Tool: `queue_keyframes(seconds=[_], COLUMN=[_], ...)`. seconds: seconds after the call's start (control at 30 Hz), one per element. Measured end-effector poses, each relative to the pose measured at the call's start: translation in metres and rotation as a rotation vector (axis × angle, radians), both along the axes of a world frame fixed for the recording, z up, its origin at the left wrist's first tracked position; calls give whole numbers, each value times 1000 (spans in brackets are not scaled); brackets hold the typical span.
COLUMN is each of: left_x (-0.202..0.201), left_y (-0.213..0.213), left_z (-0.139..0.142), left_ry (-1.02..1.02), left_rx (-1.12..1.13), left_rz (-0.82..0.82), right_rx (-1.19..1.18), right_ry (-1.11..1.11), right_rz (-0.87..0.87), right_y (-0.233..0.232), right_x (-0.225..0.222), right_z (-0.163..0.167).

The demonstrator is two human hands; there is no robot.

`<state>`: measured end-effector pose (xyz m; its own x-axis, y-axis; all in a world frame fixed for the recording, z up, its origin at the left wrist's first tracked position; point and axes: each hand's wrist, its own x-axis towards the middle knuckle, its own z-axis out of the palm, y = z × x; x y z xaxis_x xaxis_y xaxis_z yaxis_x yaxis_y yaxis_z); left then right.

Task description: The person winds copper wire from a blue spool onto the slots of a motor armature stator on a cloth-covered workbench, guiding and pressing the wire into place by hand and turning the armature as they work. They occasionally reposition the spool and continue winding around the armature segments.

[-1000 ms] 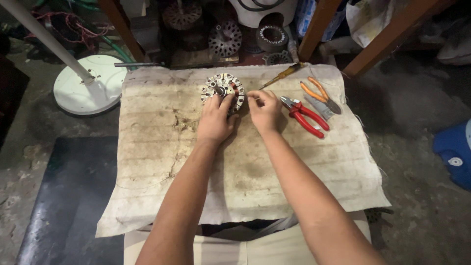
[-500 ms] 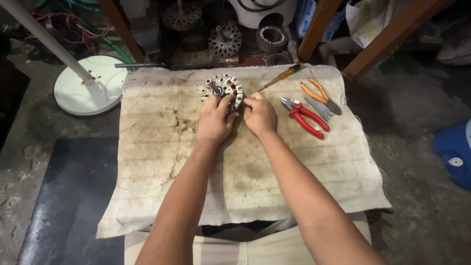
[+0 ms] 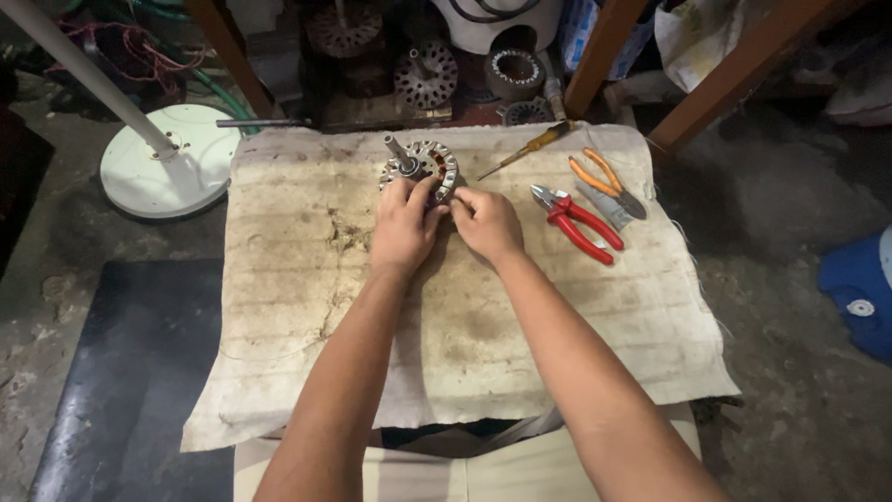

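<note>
Far left, a white fan base (image 3: 167, 163) sits on the floor, its pole (image 3: 88, 79) slanting up and away to the left. Near left, a black mat (image 3: 121, 372) lies beside your work surface. Now the cloth (image 3: 307, 279), stained and worn, spreads across the middle, and your forearms come in over its near edge.

Your left hand (image 3: 404, 228) is on the stator (image 3: 423, 167), which sits at the far middle of the cloth, tilted a little, its shaft pointing up and to the left. Your fingers curl onto its near rim, thumb up against the ring, gripping it. Your right hand (image 3: 488, 223) is just beside, touching the left hand at the fingertips, its fingers pinched together at the stator's near right edge. Whether they grasp anything there is too small to tell.

Moving right: a screwdriver (image 3: 525, 149) lies angled on the far part of the cloth, tip toward the stator. Next, red pliers (image 3: 576, 218), lying flat, jaws pointing far left. Just beyond them, orange cutters (image 3: 604, 181), close to the cloth's right edge.

Along the far side, more motor cores (image 3: 427, 74) stand in the dark between wooden legs (image 3: 604, 46). Far right, a blue cap (image 3: 859, 293) rests on the floor.
</note>
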<state>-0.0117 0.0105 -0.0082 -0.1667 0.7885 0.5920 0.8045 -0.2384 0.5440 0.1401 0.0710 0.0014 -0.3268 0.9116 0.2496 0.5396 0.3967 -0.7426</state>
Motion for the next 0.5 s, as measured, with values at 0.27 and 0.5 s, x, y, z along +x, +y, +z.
queue_keyframes(seconds=[0.27,0.5], left_x=[-2,-6], left_y=[-1,-1], left_z=[-2,-2], left_ry=[18,-49], left_rx=[83,66], left_rz=[-10,-33], right_rx=[134,1], right_ry=[112,80], right_rz=[31,10], right_y=[0,4], right_x=[0,-2], right_z=[3,-1])
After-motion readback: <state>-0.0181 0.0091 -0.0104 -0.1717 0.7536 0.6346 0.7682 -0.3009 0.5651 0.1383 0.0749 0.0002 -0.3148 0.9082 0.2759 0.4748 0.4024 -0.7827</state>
